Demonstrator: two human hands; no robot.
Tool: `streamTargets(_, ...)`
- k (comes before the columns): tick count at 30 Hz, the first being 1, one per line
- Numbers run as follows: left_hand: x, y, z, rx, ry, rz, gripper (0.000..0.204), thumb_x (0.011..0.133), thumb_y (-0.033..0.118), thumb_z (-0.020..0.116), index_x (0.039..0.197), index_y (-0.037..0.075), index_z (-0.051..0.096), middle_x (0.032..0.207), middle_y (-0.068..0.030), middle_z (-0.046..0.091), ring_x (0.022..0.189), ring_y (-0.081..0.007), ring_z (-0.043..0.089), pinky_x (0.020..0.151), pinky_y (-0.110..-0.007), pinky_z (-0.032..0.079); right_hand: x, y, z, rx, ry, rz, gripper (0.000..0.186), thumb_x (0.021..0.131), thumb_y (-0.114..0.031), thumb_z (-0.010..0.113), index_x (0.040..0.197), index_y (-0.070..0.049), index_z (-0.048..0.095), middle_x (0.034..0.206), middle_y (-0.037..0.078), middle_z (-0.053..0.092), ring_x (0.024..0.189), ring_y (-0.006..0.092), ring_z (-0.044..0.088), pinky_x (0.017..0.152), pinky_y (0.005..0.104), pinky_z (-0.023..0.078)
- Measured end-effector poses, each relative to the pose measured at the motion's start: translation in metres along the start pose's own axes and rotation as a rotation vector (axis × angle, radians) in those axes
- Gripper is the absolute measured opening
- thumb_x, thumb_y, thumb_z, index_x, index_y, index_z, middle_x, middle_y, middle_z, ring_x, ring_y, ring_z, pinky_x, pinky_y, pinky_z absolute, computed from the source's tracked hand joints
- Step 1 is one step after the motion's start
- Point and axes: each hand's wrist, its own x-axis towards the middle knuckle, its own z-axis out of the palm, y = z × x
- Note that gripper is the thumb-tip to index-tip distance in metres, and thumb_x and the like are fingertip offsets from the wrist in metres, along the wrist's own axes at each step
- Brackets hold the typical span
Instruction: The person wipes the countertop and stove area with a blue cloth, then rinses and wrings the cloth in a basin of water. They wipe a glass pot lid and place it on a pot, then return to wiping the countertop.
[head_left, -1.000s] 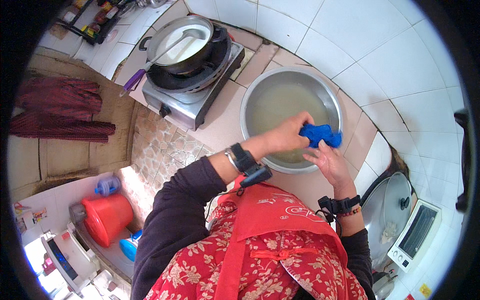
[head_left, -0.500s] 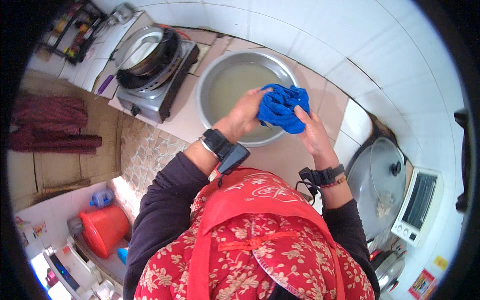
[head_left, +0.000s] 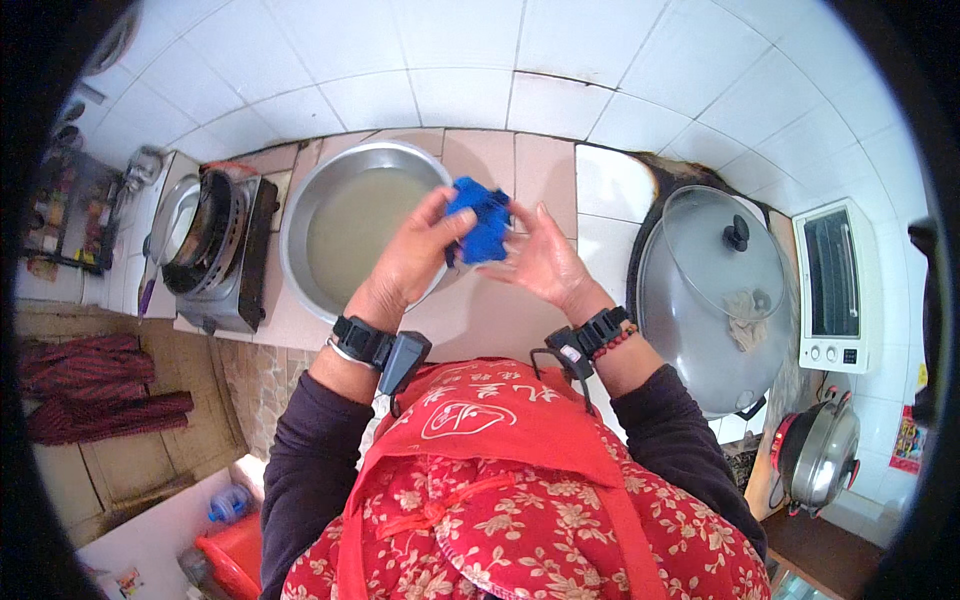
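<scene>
A crumpled blue cloth [head_left: 482, 222] is gripped in my left hand [head_left: 420, 250], over the right side of a large steel basin [head_left: 300, 275] holding cloudy water [head_left: 355, 240]. My right hand [head_left: 545, 260] is beside the cloth's right edge, palm turned up and fingers apart; whether its fingertips touch the cloth is unclear. The basin sits on the tiled counter [head_left: 500, 310].
A stove [head_left: 240, 300] with a pot [head_left: 190, 230] stands left of the basin. A large lidded wok [head_left: 680, 350], white oven [head_left: 838, 355] and steel electric pan [head_left: 830, 460] are at right. A red bucket [head_left: 240, 550] sits low left; tiled wall behind.
The view has turned, bringing the right-hand counter further in. The cloth, spread between both hands half a second ago, is bunched smaller in my left hand; my right fingers have loosened.
</scene>
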Motion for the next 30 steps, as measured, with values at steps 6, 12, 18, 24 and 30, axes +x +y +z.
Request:
streamTargets(6, 0.015, -0.031, 0.014, -0.096, -0.159, -0.266, 0.036, 0.101, 0.022, 0.058, 0.134, 0.009, 0.051, 0.120, -0.0098, 0.062, 0.107, -0.0205, 0.063, 0.091, -0.040, 0.056, 0.004, 0.003, -0.018, -0.014, 0.005, 0.035, 0.042, 0.097, -0.042, 0.060, 0.123, -0.008, 0.059, 0.112, 0.008, 0.069, 0.102, 0.0199, 0.067, 0.088, 0.0380, 0.056)
streamTargets(12, 0.011, -0.042, 0.003, 0.336, 0.018, -0.125, 0.047, 0.102, 0.025, 0.056, 0.145, 0.011, 0.043, 0.125, -0.0098, 0.058, 0.109, -0.0199, 0.060, 0.093, -0.037, 0.052, 0.006, 0.003, -0.062, 0.034, 0.215, -0.101, 0.029, 0.091, -0.014, 0.066, 0.118, -0.004, 0.061, 0.106, 0.011, 0.070, 0.091, 0.0238, 0.070, 0.085, 0.0371, 0.057)
streamTargets(18, -0.016, -0.017, -0.057, 0.336, 0.110, -0.276, 0.044, 0.101, 0.026, 0.057, 0.140, 0.008, 0.046, 0.126, -0.0122, 0.059, 0.111, -0.0228, 0.061, 0.090, -0.038, 0.052, 0.026, -0.070, -0.083, -0.169, 0.551, -0.394, 0.033, 0.091, -0.011, 0.062, 0.121, 0.002, 0.059, 0.106, 0.012, 0.068, 0.092, 0.0228, 0.068, 0.083, 0.0353, 0.057)
streamTargets(24, -0.052, -0.004, -0.107, 0.257, 0.288, -0.346, 0.037, 0.101, 0.025, 0.057, 0.132, 0.005, 0.053, 0.117, -0.0124, 0.064, 0.104, -0.0224, 0.065, 0.089, -0.037, 0.053, 0.058, -0.203, -0.022, -0.896, 0.788, -1.049, 0.024, 0.090, -0.014, 0.069, 0.110, -0.002, 0.063, 0.094, 0.005, 0.067, 0.080, 0.0152, 0.063, 0.072, 0.0273, 0.052)
streamTargets(30, -0.092, -0.005, -0.139, 0.148, 0.532, -0.267, 0.037, 0.100, 0.027, 0.058, 0.130, 0.005, 0.055, 0.114, -0.0126, 0.066, 0.101, -0.0220, 0.066, 0.088, -0.038, 0.054, 0.131, -0.288, -0.015, -1.774, 0.824, -1.689, 0.045, 0.073, 0.000, 0.073, 0.114, -0.015, 0.062, 0.115, 0.014, 0.052, 0.111, 0.0327, 0.049, 0.098, 0.0459, 0.040)
